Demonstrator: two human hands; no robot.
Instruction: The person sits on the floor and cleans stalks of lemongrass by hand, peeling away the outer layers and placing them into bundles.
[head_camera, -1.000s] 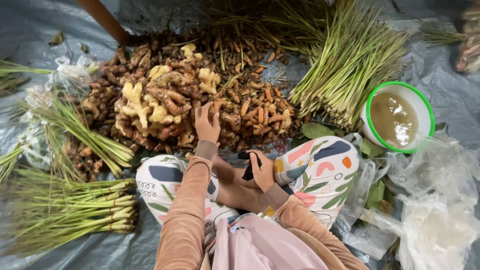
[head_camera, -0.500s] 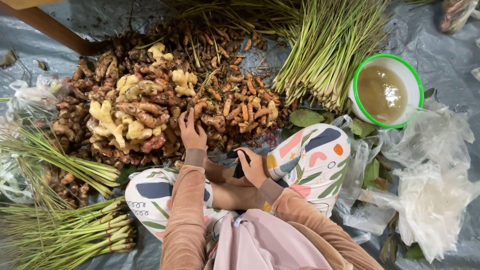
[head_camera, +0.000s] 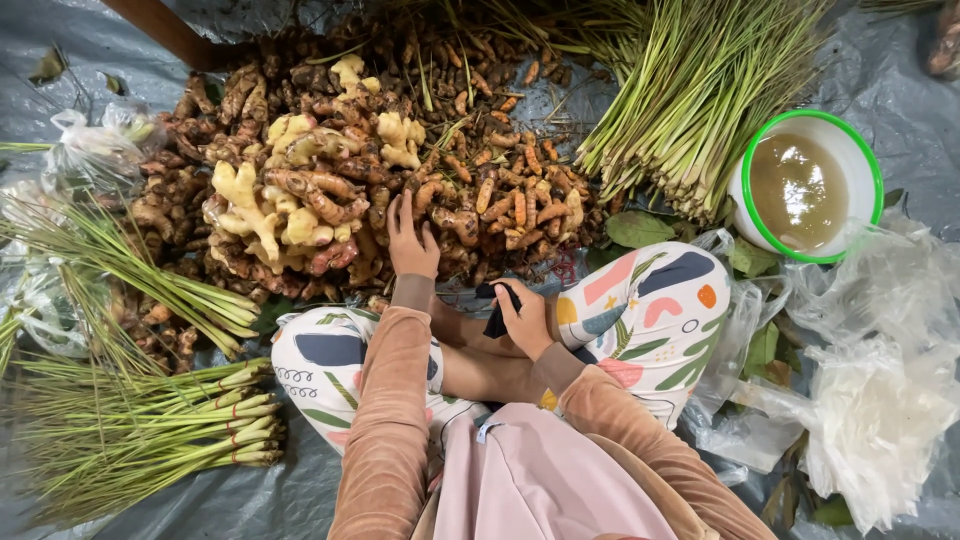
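Bowl (head_camera: 862, 158) with green rim holds murky brown liquid (head_camera: 798, 190) beside lemongrass (head_camera: 690, 90).

Views: one only, worn on the person's head.
Direction: straight down, over the crossed legs (head_camera: 640, 310) onto the grey ground sheet (head_camera: 880, 90).
Nearness: close to the lap; the root pile (head_camera: 330, 190) lies just beyond the knees.
Frame edges: stalk bundles (head_camera: 140, 440) at left, green-rimmed bowl (head_camera: 760, 220) at right.
Shared ground: none, with no second view.
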